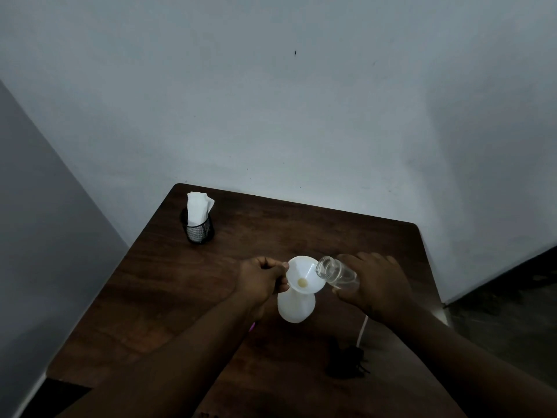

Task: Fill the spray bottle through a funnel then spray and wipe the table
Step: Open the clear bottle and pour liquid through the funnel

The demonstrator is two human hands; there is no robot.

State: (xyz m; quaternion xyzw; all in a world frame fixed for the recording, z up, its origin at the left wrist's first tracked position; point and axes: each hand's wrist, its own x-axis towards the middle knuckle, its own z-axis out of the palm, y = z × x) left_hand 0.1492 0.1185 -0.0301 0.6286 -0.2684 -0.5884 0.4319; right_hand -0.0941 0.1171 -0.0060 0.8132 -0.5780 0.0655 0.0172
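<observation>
Near the middle of the dark wooden bench point(271, 230) stands the white spray bottle point(295, 306), upright and without its head, with a white funnel point(304, 273) seated in its neck. A small yellowish spot shows at the bottom of the funnel's cone. The left hand point(260, 282) pinches the funnel's left rim between curled fingers point(281, 265) and thumb. The right hand point(376, 285) grips a clear small bottle point(334, 271), its fingers wrapped round the body, holding it tipped on its side with the open mouth just over the funnel's right rim. Closer to the person, beside the right forearm, lies a black spray head point(346, 360) with a pale tube point(363, 327). At the far left corner a black mesh cup point(199, 232) holds white tissues point(197, 208).
</observation>
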